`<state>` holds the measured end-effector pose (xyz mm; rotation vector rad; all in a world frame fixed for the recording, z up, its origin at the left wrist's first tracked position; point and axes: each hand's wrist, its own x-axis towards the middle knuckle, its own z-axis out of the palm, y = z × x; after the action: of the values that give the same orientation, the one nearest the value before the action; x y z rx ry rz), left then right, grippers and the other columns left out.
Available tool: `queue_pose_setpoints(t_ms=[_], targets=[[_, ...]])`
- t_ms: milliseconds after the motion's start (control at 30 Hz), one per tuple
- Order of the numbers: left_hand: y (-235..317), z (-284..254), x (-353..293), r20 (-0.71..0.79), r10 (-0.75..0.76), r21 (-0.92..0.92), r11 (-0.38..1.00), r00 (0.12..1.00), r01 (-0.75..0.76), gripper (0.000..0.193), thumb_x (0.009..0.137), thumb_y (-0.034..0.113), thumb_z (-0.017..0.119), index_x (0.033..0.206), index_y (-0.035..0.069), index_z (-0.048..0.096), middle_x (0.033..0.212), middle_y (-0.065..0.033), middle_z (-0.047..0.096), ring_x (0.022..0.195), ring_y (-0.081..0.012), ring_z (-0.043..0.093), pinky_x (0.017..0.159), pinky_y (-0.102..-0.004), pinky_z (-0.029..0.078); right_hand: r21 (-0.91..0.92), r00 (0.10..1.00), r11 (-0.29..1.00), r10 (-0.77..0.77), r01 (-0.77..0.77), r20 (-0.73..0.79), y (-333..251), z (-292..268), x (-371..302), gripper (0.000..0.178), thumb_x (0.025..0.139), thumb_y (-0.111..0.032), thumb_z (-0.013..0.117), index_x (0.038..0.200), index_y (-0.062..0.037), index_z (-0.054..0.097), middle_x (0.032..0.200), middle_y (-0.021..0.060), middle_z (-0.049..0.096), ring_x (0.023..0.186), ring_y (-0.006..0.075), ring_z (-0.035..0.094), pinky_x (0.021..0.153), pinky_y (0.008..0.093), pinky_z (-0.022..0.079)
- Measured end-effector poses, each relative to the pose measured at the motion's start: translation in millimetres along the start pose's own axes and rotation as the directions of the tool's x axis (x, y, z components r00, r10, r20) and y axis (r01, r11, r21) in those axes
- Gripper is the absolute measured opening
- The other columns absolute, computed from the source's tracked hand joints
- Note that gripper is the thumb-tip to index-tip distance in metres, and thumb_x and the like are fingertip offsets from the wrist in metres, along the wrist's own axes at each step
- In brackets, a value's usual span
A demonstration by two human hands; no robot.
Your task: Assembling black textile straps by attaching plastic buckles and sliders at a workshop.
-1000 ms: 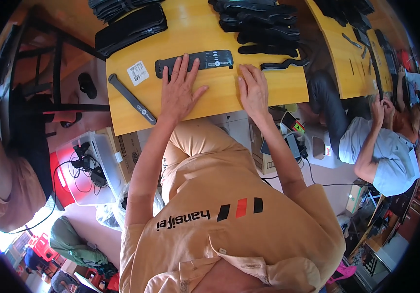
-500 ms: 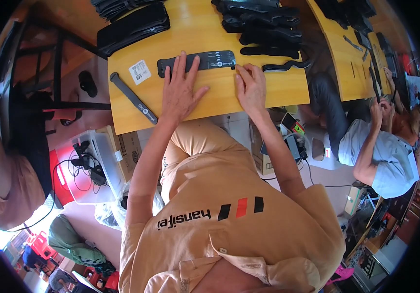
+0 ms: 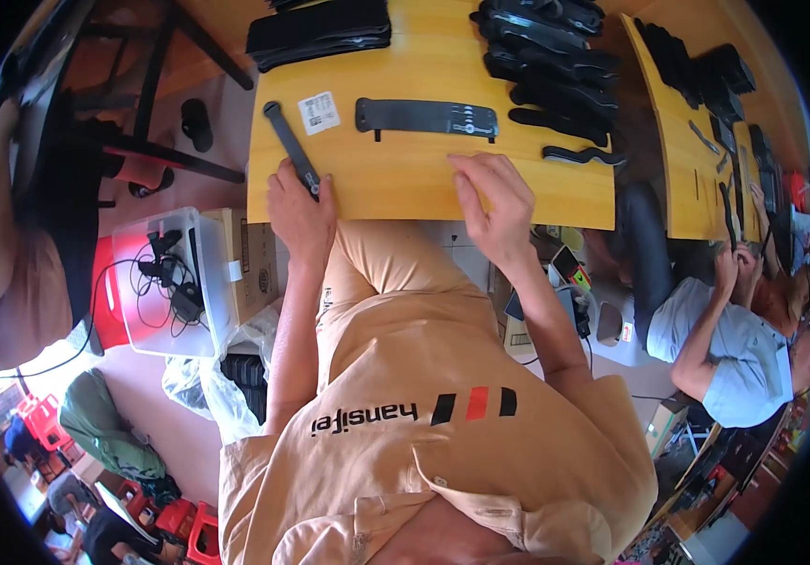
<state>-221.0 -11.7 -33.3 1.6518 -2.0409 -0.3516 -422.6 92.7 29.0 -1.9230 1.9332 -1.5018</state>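
Observation:
On the yellow table lies a narrow dark grey strap (image 3: 289,139), running slantwise near the left end. My left hand (image 3: 301,215) is closed around its near end, thumb on one side and fingers on the other. A wider black strap (image 3: 414,116) with printing and a row of slots at its right end lies flat across the middle; small dark tabs stick out beneath its near edge. Nearer to me than its right end, my right hand (image 3: 497,200) hovers with fingers loosely bent, thumb and index apart, nothing visible in it.
A white printed label (image 3: 319,112) lies between the straps. Black straps are stacked at the far left (image 3: 318,36) and piled at the right (image 3: 555,71); one wavy strap (image 3: 582,155) sits near the right edge. A clear bin (image 3: 174,282) with cables stands left. A co-worker (image 3: 720,330) sits right.
My left hand has left the wide strap and moved left onto the narrow strap. My right hand has drawn back toward me, off the wide strap's end. The view has shifted.

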Motion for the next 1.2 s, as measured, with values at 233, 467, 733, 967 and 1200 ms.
queue_pose_setpoints(t_ms=[233, 467, 733, 967, 1200], targets=[[-20, 3, 12, 0.045, -0.153, 0.029, 0.988, 0.987, 0.152, 0.048, 0.07, 0.023, 0.07, 0.106, -0.001, 0.049, 0.085, -0.0227, 0.063, 0.079, -0.0402, 0.061, 0.069, -0.0475, 0.047, 0.389, 0.835, 0.753, -0.542, 0.531, -0.091, -132, -46, 39, 0.017, 0.071, -0.008, 0.061, 0.087, -0.0081, 0.066, 0.074, 0.0022, 0.059, 0.069, 0.0164, 0.06, 0.062, 0.0277, 0.056], [-24, 3, 25, 0.112, -0.128, 0.028, 0.992, 0.985, 0.125, 0.031, 0.076, 0.032, 0.061, 0.086, 0.003, 0.056, 0.075, -0.0231, 0.063, 0.074, -0.0423, 0.061, 0.067, -0.0503, 0.047, 0.07, 0.622, 0.887, -0.262, 0.457, -0.738, -200, -6, 69, 0.029, 0.08, -0.043, 0.063, 0.079, -0.0136, 0.065, 0.054, -0.0015, 0.059, 0.043, 0.0131, 0.057, 0.052, 0.0209, 0.05], [-31, 4, 30, 0.091, -0.13, 0.13, 0.985, 0.987, 0.117, 0.034, 0.084, 0.033, 0.053, 0.094, 0.001, 0.049, 0.075, -0.0249, 0.063, 0.072, -0.0424, 0.062, 0.065, -0.0514, 0.047, 0.33, 0.842, 0.777, -0.47, 0.537, -0.264, -182, -57, 75, 0.03, 0.074, -0.032, 0.071, 0.062, -0.0051, 0.064, 0.053, 0.0007, 0.057, 0.045, 0.0089, 0.056, 0.048, 0.0165, 0.045], [-39, 12, 25, -0.019, -0.118, 0.006, 0.993, 0.993, 0.118, 0.03, 0.081, 0.025, 0.055, 0.095, 0.0, 0.049, 0.071, -0.0251, 0.062, 0.068, -0.0428, 0.061, 0.061, -0.0518, 0.047, 0.527, 0.649, 0.488, -0.741, 0.696, -0.17, -162, -75, 82, 0.022, 0.076, -0.026, 0.065, 0.065, -0.0079, 0.06, 0.064, 0.0004, 0.057, 0.054, 0.0107, 0.055, 0.059, 0.022, 0.046], [-33, -11, 11, 0.235, -0.284, -0.768, 0.532, 0.93, 0.357, 0.023, 0.091, 0.024, 0.046, 0.095, 0.004, 0.056, 0.053, 0.0029, 0.044, 0.044, -0.006, 0.037, 0.042, -0.0208, 0.03, 0.26, 0.97, 0.96, -0.04, 0.105, -0.241, -101, -44, 58, 0.011, 0.076, 0.004, 0.056, 0.084, 0.0027, 0.063, 0.069, 0.011, 0.059, 0.059, 0.0204, 0.058, 0.055, 0.027, 0.046]])
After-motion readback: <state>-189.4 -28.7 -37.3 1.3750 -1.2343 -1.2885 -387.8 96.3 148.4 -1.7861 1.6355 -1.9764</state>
